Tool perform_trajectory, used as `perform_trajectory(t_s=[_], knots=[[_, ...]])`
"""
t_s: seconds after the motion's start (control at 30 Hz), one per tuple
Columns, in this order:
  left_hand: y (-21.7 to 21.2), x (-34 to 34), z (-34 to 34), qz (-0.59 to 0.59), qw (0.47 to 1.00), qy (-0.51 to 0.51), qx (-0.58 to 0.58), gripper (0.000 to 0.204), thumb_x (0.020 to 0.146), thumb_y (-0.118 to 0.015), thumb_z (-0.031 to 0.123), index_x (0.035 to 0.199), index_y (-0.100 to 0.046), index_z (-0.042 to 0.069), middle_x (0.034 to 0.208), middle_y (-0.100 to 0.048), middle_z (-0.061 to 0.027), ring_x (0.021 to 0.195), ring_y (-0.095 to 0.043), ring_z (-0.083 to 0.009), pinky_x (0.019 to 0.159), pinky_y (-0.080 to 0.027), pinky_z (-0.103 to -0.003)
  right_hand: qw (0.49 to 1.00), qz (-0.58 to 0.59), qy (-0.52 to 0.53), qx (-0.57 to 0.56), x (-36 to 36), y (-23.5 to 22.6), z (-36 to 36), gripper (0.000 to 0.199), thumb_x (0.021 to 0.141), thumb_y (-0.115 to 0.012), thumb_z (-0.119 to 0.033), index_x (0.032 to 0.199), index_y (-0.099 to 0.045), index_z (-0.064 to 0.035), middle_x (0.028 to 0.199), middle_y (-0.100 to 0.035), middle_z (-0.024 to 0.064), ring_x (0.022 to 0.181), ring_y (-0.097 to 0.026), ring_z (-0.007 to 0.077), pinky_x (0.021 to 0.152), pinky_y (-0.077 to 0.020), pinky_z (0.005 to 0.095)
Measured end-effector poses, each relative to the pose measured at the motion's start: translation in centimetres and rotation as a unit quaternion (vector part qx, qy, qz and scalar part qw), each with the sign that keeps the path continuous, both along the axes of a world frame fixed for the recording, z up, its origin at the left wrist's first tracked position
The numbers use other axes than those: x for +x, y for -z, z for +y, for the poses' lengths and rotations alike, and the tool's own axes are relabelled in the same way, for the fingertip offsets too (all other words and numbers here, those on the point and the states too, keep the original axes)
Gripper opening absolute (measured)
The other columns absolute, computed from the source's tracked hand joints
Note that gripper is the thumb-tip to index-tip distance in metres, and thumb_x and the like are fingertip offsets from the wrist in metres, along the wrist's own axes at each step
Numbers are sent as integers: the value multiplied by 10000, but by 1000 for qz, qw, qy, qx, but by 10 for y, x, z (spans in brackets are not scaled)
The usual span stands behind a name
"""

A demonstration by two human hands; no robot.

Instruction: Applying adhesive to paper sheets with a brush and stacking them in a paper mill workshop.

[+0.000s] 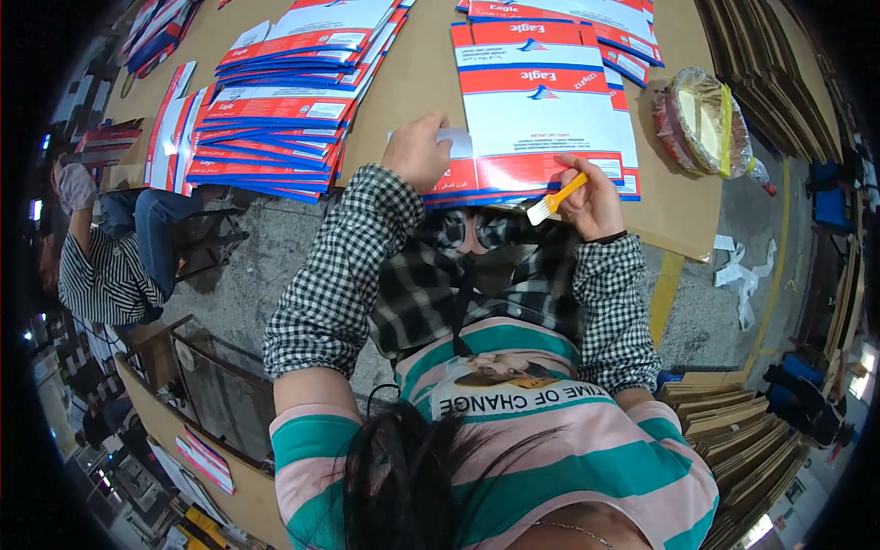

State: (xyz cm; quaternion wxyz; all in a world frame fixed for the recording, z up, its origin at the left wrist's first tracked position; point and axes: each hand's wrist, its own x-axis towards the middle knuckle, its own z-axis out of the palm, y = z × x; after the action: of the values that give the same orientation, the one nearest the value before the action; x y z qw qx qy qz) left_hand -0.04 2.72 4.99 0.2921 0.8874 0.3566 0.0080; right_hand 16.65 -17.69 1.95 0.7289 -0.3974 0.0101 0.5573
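Observation:
A flat printed carton (pixel 541 115) in red, white and blue lies on top of others at the near edge of the table in front of me. My left hand (pixel 418 152) is at its left side, fingers curled around a side flap. Between the fingers and thumb of my right hand (pixel 593 200) is a small brush (pixel 568 191) with a yellow handle and pale bristles. The bristles point down and left, over the carton's near edge. My right fingertips also rest close to the carton's lower right part.
Overlapping flat cartons (pixel 266 137) are fanned out on the left, more at the far side. A plastic-lined tub (pixel 708 124) of pale paste stands on the right. Folded brown cardboard (pixel 779 82) is stacked beyond it. Another person (pixel 115 266) sits at the left; paper scraps (pixel 747 275) litter the floor.

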Motion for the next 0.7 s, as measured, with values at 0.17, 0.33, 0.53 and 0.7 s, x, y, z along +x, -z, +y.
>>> perform_trajectory(t_s=[0.17,0.33,0.53,0.7], knots=[[31,-11,-9,-215,976,-18,-35,160,756,-513,15,906,-564,-10,899,-580,-184,831,-580,-293,728,-466,-344,1000,-12,7,-24,-3,-7,2,323,918,-381,-230,1031,-500,48,571,-451,16,386,-326,75,368,-268,208],[54,-15,-19,-369,926,-82,8,127,747,-484,-63,834,-569,-23,865,-582,-160,811,-588,-281,719,-470,-321,1000,-17,10,-18,2,-10,-1,306,914,-393,-224,1026,-506,38,622,-502,24,392,-345,73,371,-280,204],[57,-19,-17,-400,913,-65,53,131,764,-476,-71,824,-586,-32,874,-606,-175,834,-604,-289,739,-476,-323,993,-102,63,16,26,-35,-9,295,921,-403,-235,1022,-499,25,735,-601,96,512,-517,104,477,-425,208],[58,-21,-19,-420,904,-68,37,166,763,-471,-92,851,-589,-15,882,-616,-161,837,-610,-266,717,-484,-310,973,-219,67,-11,12,-60,26,274,921,-411,-239,971,-479,22,877,-589,172,636,-596,186,597,-503,276]])
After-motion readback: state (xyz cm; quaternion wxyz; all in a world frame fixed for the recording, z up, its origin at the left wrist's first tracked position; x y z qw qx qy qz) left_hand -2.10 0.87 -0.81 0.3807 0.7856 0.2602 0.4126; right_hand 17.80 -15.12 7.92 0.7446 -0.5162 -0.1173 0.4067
